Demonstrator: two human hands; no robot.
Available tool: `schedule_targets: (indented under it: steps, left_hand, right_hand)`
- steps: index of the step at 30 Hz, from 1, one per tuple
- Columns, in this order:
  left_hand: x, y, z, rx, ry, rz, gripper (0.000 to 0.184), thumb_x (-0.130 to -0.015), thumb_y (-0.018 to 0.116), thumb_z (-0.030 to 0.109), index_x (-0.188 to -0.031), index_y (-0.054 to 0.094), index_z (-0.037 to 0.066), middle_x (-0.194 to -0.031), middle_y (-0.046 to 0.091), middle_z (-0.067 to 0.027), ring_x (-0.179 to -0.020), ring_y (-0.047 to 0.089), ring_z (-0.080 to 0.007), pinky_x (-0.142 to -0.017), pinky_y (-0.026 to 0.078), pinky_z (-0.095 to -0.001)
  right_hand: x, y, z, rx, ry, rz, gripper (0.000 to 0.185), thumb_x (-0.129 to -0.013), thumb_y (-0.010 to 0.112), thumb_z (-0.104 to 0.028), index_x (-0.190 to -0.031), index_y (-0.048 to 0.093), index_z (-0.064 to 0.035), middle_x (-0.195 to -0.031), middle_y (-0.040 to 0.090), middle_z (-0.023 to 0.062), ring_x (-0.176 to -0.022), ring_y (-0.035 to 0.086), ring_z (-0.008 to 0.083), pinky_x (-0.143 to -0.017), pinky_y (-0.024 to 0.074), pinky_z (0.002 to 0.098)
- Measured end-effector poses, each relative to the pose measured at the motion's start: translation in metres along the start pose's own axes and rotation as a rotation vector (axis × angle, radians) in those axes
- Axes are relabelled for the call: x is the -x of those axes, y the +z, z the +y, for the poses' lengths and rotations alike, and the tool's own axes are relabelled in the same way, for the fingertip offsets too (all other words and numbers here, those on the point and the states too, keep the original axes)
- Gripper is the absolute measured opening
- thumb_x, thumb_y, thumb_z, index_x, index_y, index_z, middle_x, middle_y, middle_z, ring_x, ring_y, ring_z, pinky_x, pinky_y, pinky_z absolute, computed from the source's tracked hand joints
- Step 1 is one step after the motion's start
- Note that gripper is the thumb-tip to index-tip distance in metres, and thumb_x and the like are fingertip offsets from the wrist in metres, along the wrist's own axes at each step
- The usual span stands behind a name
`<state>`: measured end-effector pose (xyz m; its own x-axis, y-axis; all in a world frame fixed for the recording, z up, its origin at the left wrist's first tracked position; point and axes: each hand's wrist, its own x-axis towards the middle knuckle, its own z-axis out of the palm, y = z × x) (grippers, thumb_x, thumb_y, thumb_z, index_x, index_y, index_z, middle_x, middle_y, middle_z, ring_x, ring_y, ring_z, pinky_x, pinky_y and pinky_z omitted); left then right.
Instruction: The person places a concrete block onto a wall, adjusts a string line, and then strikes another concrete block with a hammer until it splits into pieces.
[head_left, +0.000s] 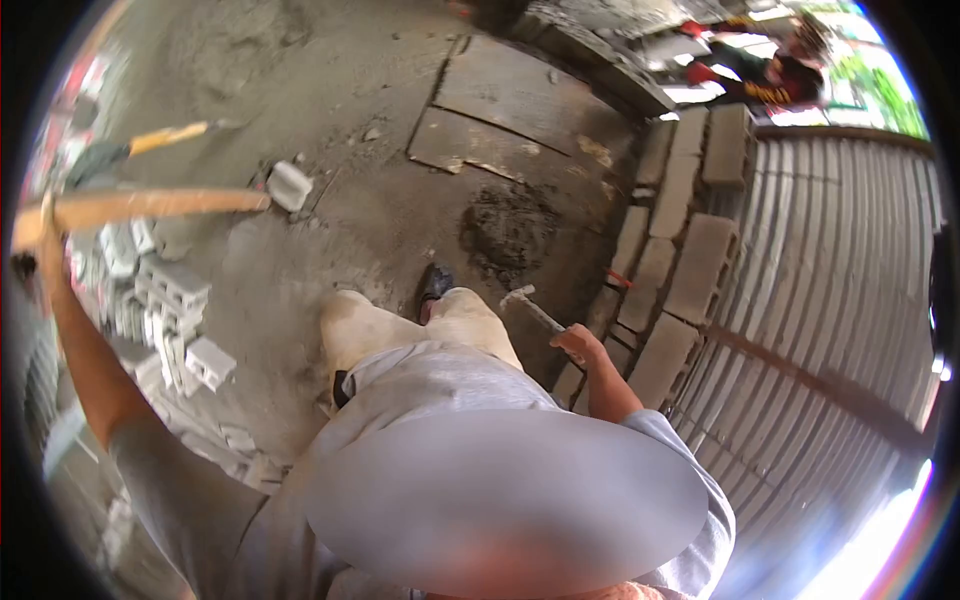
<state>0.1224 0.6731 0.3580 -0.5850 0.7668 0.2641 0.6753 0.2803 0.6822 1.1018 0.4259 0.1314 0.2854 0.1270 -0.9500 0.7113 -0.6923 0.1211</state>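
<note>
My left hand point(52, 222), at the end of my outstretched arm on the far left, is closed round the end of a long wooden board point(170, 203). The board reaches toward a loose pale block point(289, 186) on the ground. My right hand point(578, 343) grips a short-handled hammer point(540, 312) near my right thigh. Its head looks caked with grey mortar and points away from me. Just right of that hand runs a low wall of concrete blocks point(668, 280).
Hollow blocks point(175, 283) lie piled at left, below a yellow-handled tool point(165, 138). Dark wet mortar point(510, 228) and flat sheets point(510, 95) lie ahead. Corrugated metal point(800, 280) stands behind the wall. People with red gloves point(698, 73) are at upper right.
</note>
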Motion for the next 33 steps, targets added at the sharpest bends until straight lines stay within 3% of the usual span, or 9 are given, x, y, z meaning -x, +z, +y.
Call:
schedule_targets:
  steps: [9,13,16,17,19,23,28,29,33]
  left_hand:
    - [0.142,0.061,0.077,0.101,-0.443,0.389,0.083,-0.085,0.063,0.036,-0.151,0.021,0.008,-0.114,0.062,-0.0236,-0.094,0.065,-0.0223,-0.078,0.052,-0.0401]
    - [0.389,0.111,-0.058,0.309,-0.169,-0.372,0.089,-0.086,0.066,0.037,-0.149,0.016,-0.001,-0.142,0.039,-0.0293,-0.133,0.040,-0.0358,-0.110,0.030,-0.0419]
    - [0.652,0.066,-0.128,0.107,-0.704,-0.975,0.082,-0.087,0.062,0.039,-0.150,0.021,0.007,-0.133,0.052,-0.0255,-0.121,0.052,-0.0358,-0.099,0.042,-0.0446]
    - [0.787,0.067,-0.195,0.158,-0.707,-0.757,0.051,-0.081,0.067,0.039,-0.118,0.058,0.005,-0.101,0.066,-0.0229,-0.097,0.063,-0.0385,-0.081,0.050,-0.0461]
    - [0.885,-0.021,-0.168,-0.209,-1.006,-1.065,0.039,-0.078,0.067,0.034,-0.095,0.067,-0.001,-0.101,0.067,-0.0222,-0.098,0.064,-0.0377,-0.079,0.051,-0.0448]
    - [1.084,-0.135,-0.185,0.086,-1.775,-0.700,0.037,-0.084,0.065,0.037,-0.102,0.064,0.005,-0.096,0.065,-0.0151,-0.087,0.062,-0.0320,-0.077,0.048,-0.0495]
    - [1.132,-0.137,-0.244,0.107,-1.638,0.077,0.040,-0.089,0.058,0.042,-0.112,0.059,0.009,-0.103,0.061,-0.0143,-0.090,0.059,-0.0284,-0.078,0.047,-0.0462]
    - [1.086,-0.133,-0.254,0.443,-1.867,0.096,0.040,-0.090,0.058,0.042,-0.113,0.060,0.010,-0.104,0.062,-0.0128,-0.091,0.060,-0.0266,-0.076,0.047,-0.0461]
    - [0.794,-0.151,-0.192,0.994,-1.520,0.036,0.077,-0.092,0.049,0.059,-0.150,0.026,0.013,-0.140,0.046,-0.0209,-0.127,0.046,-0.0361,-0.105,0.038,-0.0504]
  right_hand:
    - [0.027,0.051,-0.033,0.401,-0.131,0.070,0.027,-0.079,0.069,-0.026,-0.086,0.068,-0.0007,-0.072,0.064,0.0106,-0.060,0.062,0.0228,-0.051,0.0534,0.0408]
    - [0.023,0.064,-0.038,0.748,-0.092,0.144,0.030,-0.078,0.069,-0.029,-0.085,0.069,-0.0001,-0.073,0.067,0.0155,-0.065,0.067,0.0252,-0.055,0.0557,0.0413]
    - [0.004,0.070,-0.049,1.111,-0.365,0.096,0.035,-0.076,0.069,-0.031,-0.086,0.069,0.0018,-0.076,0.067,0.0186,-0.072,0.069,0.0271,-0.061,0.0564,0.0404]
    - [0.018,0.083,-0.062,1.051,-0.423,0.165,0.036,-0.076,0.070,-0.031,-0.086,0.068,0.0029,-0.075,0.066,0.0195,-0.072,0.069,0.0276,-0.061,0.0557,0.0396]
    - [0.089,0.129,-0.115,0.791,-0.414,0.327,0.038,-0.075,0.070,-0.031,-0.087,0.066,0.0050,-0.070,0.064,0.0206,-0.069,0.068,0.0282,-0.060,0.0538,0.0379]
    - [0.121,0.188,-0.181,0.512,-0.453,0.162,0.024,-0.081,0.068,-0.023,-0.073,0.060,-0.0024,-0.051,0.048,0.0015,-0.042,0.047,0.0132,-0.042,0.0417,0.0323]
    - [0.208,0.266,-0.269,0.338,-0.566,-0.190,0.023,-0.081,0.070,-0.024,-0.077,0.054,-0.0079,-0.052,0.036,-0.0062,-0.042,0.034,0.0055,-0.038,0.0314,0.0259]
    - [0.222,0.281,-0.283,0.311,-0.632,-0.267,0.027,-0.080,0.071,-0.028,-0.078,0.054,-0.0068,-0.052,0.034,-0.0067,-0.043,0.031,0.0055,-0.037,0.0281,0.0252]
    - [0.263,0.323,-0.341,0.505,-0.835,-0.367,0.042,-0.079,0.076,-0.041,-0.078,0.052,-0.0069,-0.054,0.041,-0.0044,-0.046,0.038,0.0046,-0.039,0.0337,0.0249]
